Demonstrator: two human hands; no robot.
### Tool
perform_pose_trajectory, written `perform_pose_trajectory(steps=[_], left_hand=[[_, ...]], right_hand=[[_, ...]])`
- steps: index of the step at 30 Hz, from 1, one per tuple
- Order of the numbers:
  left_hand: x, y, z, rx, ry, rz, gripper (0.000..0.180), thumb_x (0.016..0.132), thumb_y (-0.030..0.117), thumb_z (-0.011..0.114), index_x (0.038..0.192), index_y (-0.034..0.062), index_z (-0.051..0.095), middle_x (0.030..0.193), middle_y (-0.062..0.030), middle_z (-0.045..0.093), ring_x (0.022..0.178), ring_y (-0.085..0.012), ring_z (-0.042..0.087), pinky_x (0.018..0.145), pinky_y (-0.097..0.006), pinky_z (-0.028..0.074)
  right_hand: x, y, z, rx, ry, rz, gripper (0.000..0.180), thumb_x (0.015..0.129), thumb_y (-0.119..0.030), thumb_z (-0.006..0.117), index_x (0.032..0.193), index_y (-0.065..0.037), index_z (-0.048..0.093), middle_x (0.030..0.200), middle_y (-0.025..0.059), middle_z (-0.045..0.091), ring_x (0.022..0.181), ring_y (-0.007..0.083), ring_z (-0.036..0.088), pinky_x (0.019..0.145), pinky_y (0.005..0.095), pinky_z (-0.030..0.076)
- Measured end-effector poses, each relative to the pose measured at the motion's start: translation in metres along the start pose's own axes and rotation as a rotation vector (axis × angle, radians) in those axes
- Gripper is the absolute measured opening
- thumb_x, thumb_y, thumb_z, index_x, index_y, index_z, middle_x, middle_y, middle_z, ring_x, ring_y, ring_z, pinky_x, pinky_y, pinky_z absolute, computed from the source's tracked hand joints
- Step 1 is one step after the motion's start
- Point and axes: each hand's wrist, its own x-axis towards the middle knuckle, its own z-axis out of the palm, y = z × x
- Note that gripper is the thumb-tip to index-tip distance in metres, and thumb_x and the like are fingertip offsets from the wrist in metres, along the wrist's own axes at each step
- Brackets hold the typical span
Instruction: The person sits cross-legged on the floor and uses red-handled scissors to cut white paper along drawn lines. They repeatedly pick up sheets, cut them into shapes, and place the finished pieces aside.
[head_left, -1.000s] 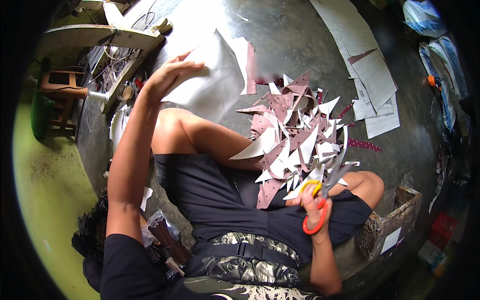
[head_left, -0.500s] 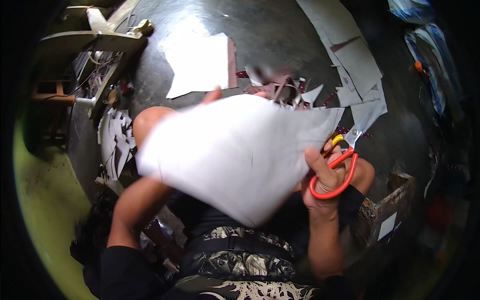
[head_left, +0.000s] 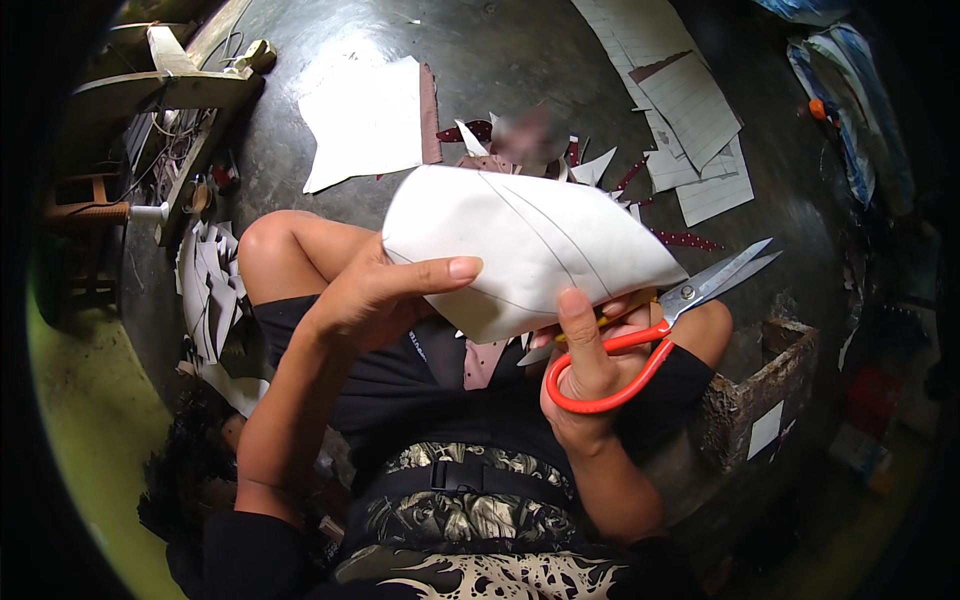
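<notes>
Between my hands, above my lap, is a curled white sheet (head_left: 500,235) with thin dark curved lines drawn on it. My left hand (head_left: 375,285) pinches its left side, thumb on top and fingers hidden beneath. My right hand (head_left: 590,360) grips the sheet's lower right edge with the thumb. That same hand carries scissors (head_left: 687,293) with red and yellow handles, the red loop lying around the base of the thumb. The scissor blades point up and right, slightly apart, past the sheet's right tip.
On the floor ahead lies another white piece (head_left: 365,130) with a brownish-pink edge. Beside it are dotted maroon scraps (head_left: 690,241). Larger lined pieces (head_left: 690,105) lie far right. White offcuts (head_left: 210,290) pile at left, near a wooden frame (head_left: 160,92). A worn box (head_left: 755,400) stands at right.
The sheet has turned and curled, showing its drawn lines. My left hand has come into view with its thumb on top. My right hand and scissors have shifted left, blades now angled further right.
</notes>
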Motion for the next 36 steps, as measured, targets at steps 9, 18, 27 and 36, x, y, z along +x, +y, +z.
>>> perform_pose_trajectory(steps=[9,18,27,36], left_hand=[[-0.009,0.041,-0.014,0.356,0.334,0.127,0.028,0.092,0.003,0.079,0.117,-0.0037,0.067,0.101,-0.0037,0.070,0.091,-0.0107,0.066,0.081,-0.026,0.053],[0.005,0.039,-0.026,0.291,0.194,0.218,0.040,0.092,-0.004,0.075,0.130,-0.0033,0.063,0.111,-0.0052,0.070,0.103,-0.0129,0.066,0.094,-0.029,0.053],[0.006,0.033,-0.033,0.313,0.203,0.213,0.041,0.092,0.000,0.077,0.131,-0.0040,0.063,0.113,-0.0080,0.070,0.106,-0.0156,0.066,0.095,-0.032,0.054],[0.003,0.034,-0.039,0.367,0.156,0.186,0.041,0.092,0.004,0.079,0.129,-0.0049,0.064,0.113,-0.0077,0.070,0.105,-0.0152,0.065,0.093,-0.031,0.053]], right_hand=[[-0.022,0.007,-0.061,0.042,-0.490,0.423,0.034,0.099,-0.034,0.073,0.100,-0.004,0.057,0.088,0.0060,0.060,0.070,0.0099,0.055,0.066,0.0252,0.047],[-0.030,0.006,-0.051,-0.351,-0.641,0.308,0.055,0.097,-0.052,0.073,0.088,-0.001,0.056,0.074,0.0102,0.054,0.065,0.0221,0.052,0.064,0.0346,0.046],[-0.021,-0.002,-0.041,-0.409,-0.606,0.266,0.059,0.098,-0.059,0.068,0.084,-0.002,0.057,0.068,-0.0005,0.048,0.065,0.0085,0.042,0.057,0.0276,0.038],[-0.028,0.006,-0.047,-0.357,-0.603,0.349,0.057,0.097,-0.052,0.075,0.079,-0.001,0.057,0.063,0.0059,0.052,0.060,0.0126,0.046,0.056,0.0310,0.043]])
